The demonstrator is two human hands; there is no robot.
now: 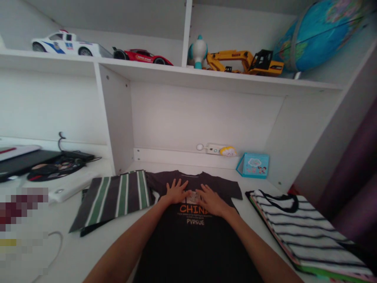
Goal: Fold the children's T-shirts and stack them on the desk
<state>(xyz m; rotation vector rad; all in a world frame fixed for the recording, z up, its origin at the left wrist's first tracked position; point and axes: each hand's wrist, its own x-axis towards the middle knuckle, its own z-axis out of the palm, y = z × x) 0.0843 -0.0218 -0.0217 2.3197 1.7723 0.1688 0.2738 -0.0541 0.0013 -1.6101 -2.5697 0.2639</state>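
Note:
A black T-shirt (194, 247) with orange and pale lettering lies spread on the white desk, its collar toward the back wall. My left hand (176, 192) rests flat on the upper chest, fingers spread. Across from it, my right hand (211, 199) also lies flat on the shirt, partly covering the print. Neither hand grips the cloth. Left of the shirt lies a folded garment with grey, green and white stripes (118, 198), close to the left sleeve. To the right is a stack of folded clothes with a white, dark-striped one (300, 224) on top.
A blue desk calendar (255, 165) stands at the back right, near a power strip (213, 149). Black electronics with cables (59, 163) lie at left. The shelf (165, 71) above holds toy cars, a yellow toy excavator (247, 61) and a globe (318, 37).

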